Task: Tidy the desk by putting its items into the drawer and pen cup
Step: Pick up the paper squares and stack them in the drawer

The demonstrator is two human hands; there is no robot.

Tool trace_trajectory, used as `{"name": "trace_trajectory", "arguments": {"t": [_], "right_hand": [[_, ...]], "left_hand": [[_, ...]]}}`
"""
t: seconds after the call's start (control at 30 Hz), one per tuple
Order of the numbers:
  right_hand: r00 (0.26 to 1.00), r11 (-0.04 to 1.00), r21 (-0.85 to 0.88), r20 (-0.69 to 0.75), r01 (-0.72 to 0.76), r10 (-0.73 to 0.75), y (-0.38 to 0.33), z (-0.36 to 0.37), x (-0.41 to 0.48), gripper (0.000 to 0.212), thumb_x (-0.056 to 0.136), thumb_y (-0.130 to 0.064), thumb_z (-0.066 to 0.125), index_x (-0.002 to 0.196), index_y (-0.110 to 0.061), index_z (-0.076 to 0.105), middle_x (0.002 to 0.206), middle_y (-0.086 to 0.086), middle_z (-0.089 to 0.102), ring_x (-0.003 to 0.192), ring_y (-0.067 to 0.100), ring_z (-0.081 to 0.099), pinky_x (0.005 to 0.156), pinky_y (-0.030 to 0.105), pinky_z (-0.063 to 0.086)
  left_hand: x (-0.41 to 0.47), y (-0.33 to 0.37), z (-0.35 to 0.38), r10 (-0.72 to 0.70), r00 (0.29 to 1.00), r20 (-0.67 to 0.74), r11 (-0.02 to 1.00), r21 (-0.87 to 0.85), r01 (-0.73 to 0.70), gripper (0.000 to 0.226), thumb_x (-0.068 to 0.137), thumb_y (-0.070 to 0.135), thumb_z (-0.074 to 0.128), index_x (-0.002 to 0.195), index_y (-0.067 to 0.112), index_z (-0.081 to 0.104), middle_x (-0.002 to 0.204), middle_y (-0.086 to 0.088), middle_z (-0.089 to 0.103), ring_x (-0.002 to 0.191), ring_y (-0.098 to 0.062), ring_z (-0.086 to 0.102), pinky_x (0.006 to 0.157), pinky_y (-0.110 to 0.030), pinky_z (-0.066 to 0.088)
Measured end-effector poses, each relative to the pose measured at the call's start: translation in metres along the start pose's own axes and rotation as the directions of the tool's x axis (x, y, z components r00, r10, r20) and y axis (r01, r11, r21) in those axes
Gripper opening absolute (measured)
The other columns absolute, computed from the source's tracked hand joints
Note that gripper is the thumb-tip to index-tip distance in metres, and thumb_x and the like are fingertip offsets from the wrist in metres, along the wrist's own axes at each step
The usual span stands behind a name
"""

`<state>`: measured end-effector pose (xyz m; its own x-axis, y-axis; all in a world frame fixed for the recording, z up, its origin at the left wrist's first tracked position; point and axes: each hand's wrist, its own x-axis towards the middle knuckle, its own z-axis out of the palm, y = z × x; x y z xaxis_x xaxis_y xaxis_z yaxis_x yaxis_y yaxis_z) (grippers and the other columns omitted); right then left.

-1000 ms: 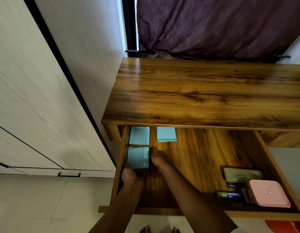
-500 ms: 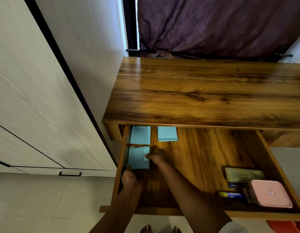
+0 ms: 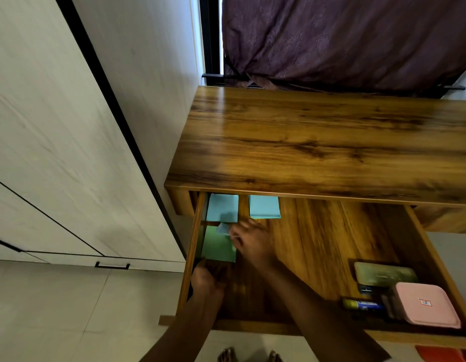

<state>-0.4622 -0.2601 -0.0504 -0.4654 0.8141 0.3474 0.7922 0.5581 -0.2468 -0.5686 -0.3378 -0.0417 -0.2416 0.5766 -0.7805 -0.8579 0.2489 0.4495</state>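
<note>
The wooden drawer stands pulled out under the desk top. Two light blue note pads lie at its back left. In front of them lies a green note pad. My right hand pinches a small pale blue piece of paper just above the green pad's far right corner; it is blurred. My left hand sits at the green pad's near edge in the drawer's left corner, its fingers dark and unclear.
At the drawer's near right lie a pink square box, an olive flat case and a blue and yellow tube. White cabinet doors stand to the left, a purple curtain behind the desk. My feet show below.
The near left pad showed a blue top before; my right hand has lifted a pale blue piece off it and the top now shows green. My left hand has barely moved.
</note>
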Motion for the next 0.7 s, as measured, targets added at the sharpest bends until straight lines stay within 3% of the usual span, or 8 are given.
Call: {"name": "trace_trajectory", "arguments": {"t": [0.07,0.13,0.23,0.33,0.4,0.47,0.5,0.7], "right_hand": [[0.983,0.981,-0.131,0.137,0.142,-0.124,-0.005,0.023,-0.008,0.029,0.064,-0.030,0.081,0.090,-0.025,0.068,0.087,-0.005,0.070,0.083,0.017,0.067,0.073,0.027,0.053],[0.947,0.986,-0.036,0.284,0.165,-0.148,-0.010,0.040,-0.012,0.032,0.067,-0.023,0.077,0.098,-0.020,0.069,0.095,0.002,0.071,0.089,0.024,0.067,0.079,0.035,0.054],[0.952,0.984,0.144,0.272,0.106,-0.142,-0.012,0.045,-0.015,0.020,0.078,-0.015,0.064,0.097,-0.011,0.072,0.094,0.009,0.072,0.088,0.029,0.067,0.079,0.036,0.053],[0.967,0.917,0.309,0.127,-0.252,0.223,-0.004,0.042,-0.017,0.017,0.087,-0.017,0.062,0.100,-0.012,0.070,0.097,0.008,0.071,0.091,0.024,0.066,0.080,0.028,0.049],[0.793,0.676,0.440,0.163,-0.592,0.588,0.002,0.042,-0.013,0.025,0.086,-0.018,0.066,0.110,-0.009,0.066,0.109,0.009,0.068,0.103,0.024,0.063,0.084,0.023,0.045],[0.629,0.457,0.469,0.327,-0.756,0.705,0.008,0.048,-0.004,0.043,0.083,-0.024,0.070,0.121,-0.008,0.059,0.123,0.009,0.062,0.114,0.027,0.057,0.091,0.027,0.045],[0.618,0.437,0.465,0.375,-0.770,0.691,0.008,0.050,0.002,0.050,0.081,-0.026,0.072,0.126,-0.009,0.056,0.128,0.009,0.058,0.117,0.027,0.056,0.093,0.029,0.046],[0.734,0.677,0.316,0.445,-0.665,0.513,0.010,0.048,0.026,0.056,0.080,-0.022,0.073,0.132,-0.015,0.053,0.143,0.005,0.039,0.128,0.026,0.043,0.102,0.029,0.039]], "left_hand": [[0.000,0.002,0.000,0.002,0.999,0.034,1.000,0.026,-0.003,0.037,0.100,0.015,0.035,0.132,0.003,0.049,0.109,-0.019,0.064,0.100,-0.036,0.058,0.086,-0.046,0.047],[0.004,0.003,-0.002,-0.017,0.999,0.031,0.997,0.077,0.014,0.041,0.100,0.016,0.033,0.138,0.000,0.040,0.140,-0.025,0.045,0.128,-0.041,0.044,0.105,-0.050,0.037],[0.002,0.004,-0.002,-0.036,0.999,0.014,0.997,0.064,0.035,0.043,0.101,0.016,0.032,0.140,0.000,0.038,0.144,-0.024,0.040,0.133,-0.039,0.038,0.109,-0.049,0.034],[-0.001,0.004,-0.003,-0.023,0.999,0.037,1.000,-0.011,0.023,0.037,0.101,0.017,0.036,0.134,0.005,0.048,0.117,-0.018,0.060,0.106,-0.036,0.056,0.084,-0.045,0.049],[-0.001,0.004,-0.002,-0.015,1.000,0.026,1.000,-0.014,0.015,0.035,0.100,0.015,0.037,0.130,0.005,0.051,0.100,-0.013,0.062,0.092,-0.032,0.058,0.077,-0.042,0.049],[0.000,0.003,0.000,-0.017,1.000,0.018,1.000,-0.015,0.018,0.035,0.100,0.016,0.037,0.130,0.005,0.052,0.098,-0.012,0.062,0.092,-0.031,0.058,0.078,-0.042,0.049],[0.000,0.004,0.000,-0.022,1.000,0.016,1.000,-0.013,0.022,0.034,0.100,0.016,0.037,0.129,0.006,0.052,0.097,-0.012,0.062,0.091,-0.031,0.058,0.078,-0.041,0.048],[0.001,0.003,-0.001,-0.024,1.000,0.019,0.999,-0.037,0.025,0.032,0.099,0.017,0.040,0.126,0.009,0.053,0.096,-0.011,0.062,0.087,-0.029,0.058,0.086,-0.043,0.046]]}}
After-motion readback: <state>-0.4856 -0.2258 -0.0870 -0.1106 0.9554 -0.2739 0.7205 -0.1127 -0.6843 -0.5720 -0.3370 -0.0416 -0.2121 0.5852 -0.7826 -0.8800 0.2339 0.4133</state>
